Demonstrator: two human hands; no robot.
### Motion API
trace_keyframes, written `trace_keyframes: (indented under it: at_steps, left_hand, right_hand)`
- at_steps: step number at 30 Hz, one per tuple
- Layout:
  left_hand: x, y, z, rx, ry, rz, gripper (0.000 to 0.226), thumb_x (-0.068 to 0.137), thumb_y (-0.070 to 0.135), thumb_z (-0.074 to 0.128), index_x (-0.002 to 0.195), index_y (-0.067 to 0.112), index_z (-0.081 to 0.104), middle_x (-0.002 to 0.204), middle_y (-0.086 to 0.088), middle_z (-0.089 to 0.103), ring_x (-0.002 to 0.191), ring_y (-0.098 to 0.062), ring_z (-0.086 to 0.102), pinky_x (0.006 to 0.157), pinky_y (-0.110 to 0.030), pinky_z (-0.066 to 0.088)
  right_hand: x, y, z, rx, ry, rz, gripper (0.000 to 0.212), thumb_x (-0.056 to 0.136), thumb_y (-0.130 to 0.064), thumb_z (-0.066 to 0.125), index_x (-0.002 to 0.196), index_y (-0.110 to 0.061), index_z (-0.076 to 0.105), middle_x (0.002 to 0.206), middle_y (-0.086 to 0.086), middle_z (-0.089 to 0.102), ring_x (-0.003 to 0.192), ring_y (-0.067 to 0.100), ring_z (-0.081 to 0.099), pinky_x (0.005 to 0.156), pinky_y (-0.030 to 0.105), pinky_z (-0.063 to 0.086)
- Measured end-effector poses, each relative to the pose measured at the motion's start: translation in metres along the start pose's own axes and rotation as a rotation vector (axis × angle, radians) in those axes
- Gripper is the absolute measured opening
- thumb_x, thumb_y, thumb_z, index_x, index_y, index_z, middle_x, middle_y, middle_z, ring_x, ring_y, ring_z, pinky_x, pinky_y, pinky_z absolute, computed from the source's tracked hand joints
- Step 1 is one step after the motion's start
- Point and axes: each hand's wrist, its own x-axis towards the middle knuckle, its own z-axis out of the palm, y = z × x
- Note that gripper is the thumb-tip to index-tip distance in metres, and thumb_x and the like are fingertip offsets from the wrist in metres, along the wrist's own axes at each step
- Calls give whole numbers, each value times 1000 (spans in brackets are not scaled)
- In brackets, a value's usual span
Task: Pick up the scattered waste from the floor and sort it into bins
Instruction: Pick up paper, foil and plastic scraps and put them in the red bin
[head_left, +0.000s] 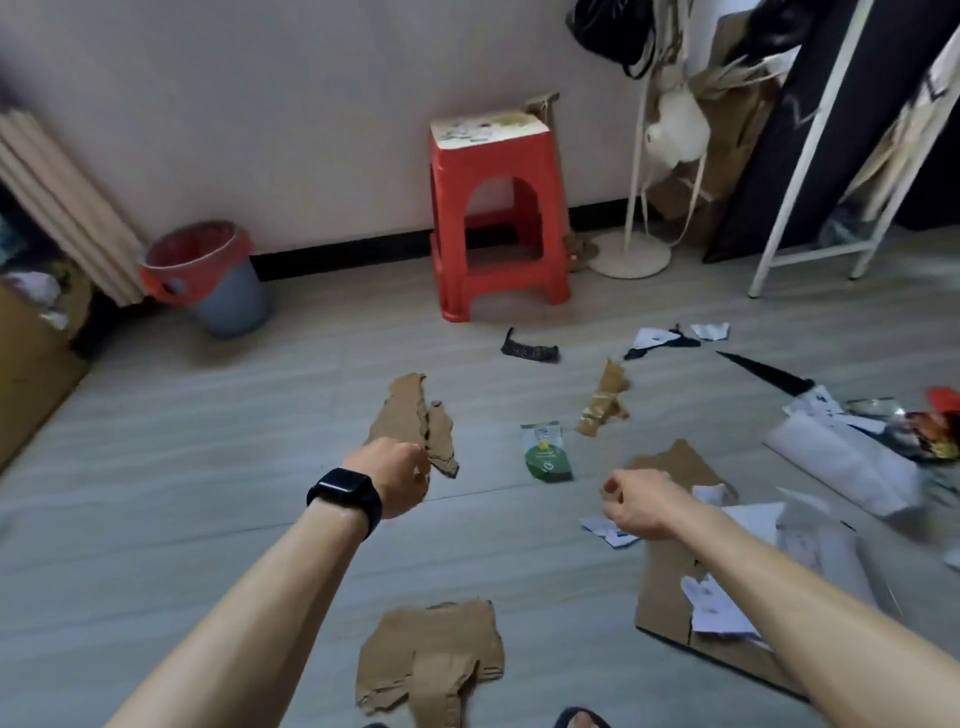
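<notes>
My left hand (397, 480), with a black watch on the wrist, grips torn brown cardboard pieces (415, 421) held up above the floor. My right hand (636, 501) hangs to the right with its fingers loosely curled and nothing in it. On the floor lie a torn cardboard piece (431, 654) near my feet, a green packet (545, 452), a narrow brown cardboard strip (605, 400), a large cardboard sheet (670, 587) with white paper scraps (717, 605) on it, and a dark scrap (530, 351). A grey bin with a red liner (208, 275) stands by the wall at the left.
A red plastic stool (496, 218) stands against the wall. A white stand base (631, 254) and a white frame (810, 171) are at the right. A cardboard box (31, 353) sits at the left edge. White bags and wrappers (852, 457) pile up at the right.
</notes>
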Motion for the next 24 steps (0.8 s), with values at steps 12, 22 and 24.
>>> trace_keyframes:
  at_steps: [12, 22, 24]
  left_hand:
    - [173, -48, 156, -56, -238, -107, 41, 91, 34, 52, 131, 22, 55, 144, -6, 37, 119, -32, 52, 96, -43, 49]
    - [249, -105, 246, -91, -198, -272, 75, 90, 20, 49, 152, 44, 15, 163, -6, -7, 147, -38, 18, 119, -54, 20]
    - [243, -104, 265, -125, -153, -259, 66, 93, 18, 44, 153, 36, 21, 161, -7, 14, 145, -35, 22, 113, -52, 30]
  right_hand:
    - [169, -1, 69, -79, -82, -12, 64, 96, -37, 48, 152, -14, 28, 152, 15, 34, 135, 35, 42, 110, 43, 40]
    - [281, -33, 137, -126, -10, 48, 74, 99, -55, 38, 156, -43, -8, 167, 5, -10, 149, 43, 1, 120, 51, 19]
    - [277, -34, 153, -152, 68, 53, 69, 100, -58, 34, 156, -43, -2, 167, 1, -1, 148, 42, 4, 117, 51, 22]
